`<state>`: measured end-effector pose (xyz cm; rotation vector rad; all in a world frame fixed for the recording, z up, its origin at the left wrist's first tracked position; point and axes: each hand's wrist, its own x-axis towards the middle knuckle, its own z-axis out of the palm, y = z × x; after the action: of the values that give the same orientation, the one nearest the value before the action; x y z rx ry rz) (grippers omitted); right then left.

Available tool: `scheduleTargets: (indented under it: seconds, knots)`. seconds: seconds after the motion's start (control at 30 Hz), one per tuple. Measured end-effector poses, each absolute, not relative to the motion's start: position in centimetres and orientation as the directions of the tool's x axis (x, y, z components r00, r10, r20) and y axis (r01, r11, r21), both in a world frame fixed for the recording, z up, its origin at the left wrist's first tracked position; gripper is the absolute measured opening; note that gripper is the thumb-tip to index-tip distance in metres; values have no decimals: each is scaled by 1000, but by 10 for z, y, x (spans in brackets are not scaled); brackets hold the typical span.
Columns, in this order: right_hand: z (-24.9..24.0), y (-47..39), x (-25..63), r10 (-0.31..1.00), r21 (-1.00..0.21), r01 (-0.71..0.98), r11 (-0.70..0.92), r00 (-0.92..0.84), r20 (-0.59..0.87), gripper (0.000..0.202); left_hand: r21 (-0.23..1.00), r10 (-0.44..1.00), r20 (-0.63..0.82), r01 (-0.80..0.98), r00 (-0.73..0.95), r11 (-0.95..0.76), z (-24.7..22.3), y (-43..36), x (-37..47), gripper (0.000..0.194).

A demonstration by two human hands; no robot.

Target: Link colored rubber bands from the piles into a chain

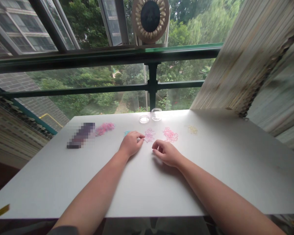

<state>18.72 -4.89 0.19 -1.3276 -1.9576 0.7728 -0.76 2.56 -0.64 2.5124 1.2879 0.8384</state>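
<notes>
My left hand (131,143) is closed in a pinch at the left edge of a pile of purple rubber bands (150,134). Whether a band sits between its fingertips is too small to tell. Partly hidden behind this hand is a pile of blue rubber bands (126,133). My right hand (167,153) hovers just above the table, fingers curled and thumb close to the index finger; what it holds, if anything, is not visible. Pink rubber bands (170,134) lie just beyond it. Farther right is a small pile of yellow ones (192,130).
A mixed pink and blue pile (105,128) lies at the left on the white table (88,182), beside a blurred dark object (82,134). A clear round container (156,115) and a clear lid (144,119) stand at the back edge, before the window railing (152,81).
</notes>
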Motion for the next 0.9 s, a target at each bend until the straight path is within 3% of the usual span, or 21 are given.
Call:
scheduleTargets:
  seconds: [0.2,0.33,0.67,0.9]
  knots:
    - [-1,-51,187,916,-792,493,360,-348,200,21,420,800,401,687,446,-593,-8,27,-9,18]
    - [-4,-51,185,915,-793,483,371,-338,222,20,421,801,391,686,454,-594,-8,27,-9,18]
    - [-4,-47,181,928,-713,604,356,-320,192,15,388,775,382,674,503,-629,-7,25,-6,18]
    - [-3,-42,177,936,-609,713,348,-302,180,22,409,788,363,675,497,-614,-6,22,-3,19]
